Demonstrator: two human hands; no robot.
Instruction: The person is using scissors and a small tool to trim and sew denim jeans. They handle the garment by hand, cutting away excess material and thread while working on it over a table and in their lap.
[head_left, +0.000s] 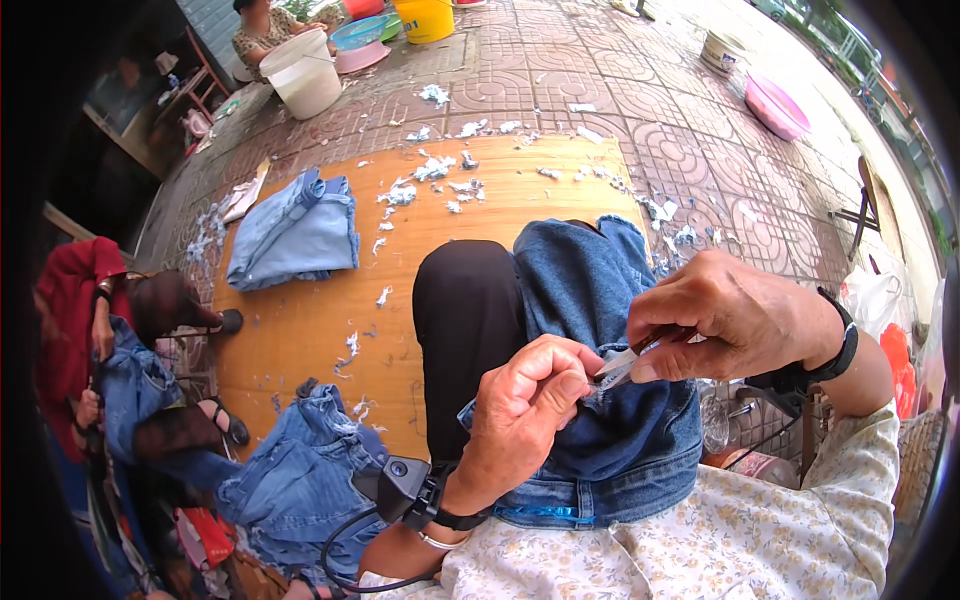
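Blue jeans (610, 290) lie bunched across my lap, over a leg in dark trousers. In my right hand (700, 315) is a small pair of scissors (618, 364), with pale metal blades showing past my fingers and the handle mostly hidden. The blade tips point left, close to my left fingertips. My left hand (530, 415) is closed in a pinch on the denim, beside a frayed whitish patch. Whether it also grips a thread is too small to tell.
A wooden board (290, 345) on the paving carries folded light-blue jeans (295, 230), more jeans (305, 470) and pale scraps (435, 168). At the left, a person in red (80, 290) handles denim. Buckets (302, 75) and basins stand far off; a plastic bag (872, 298) hangs right.
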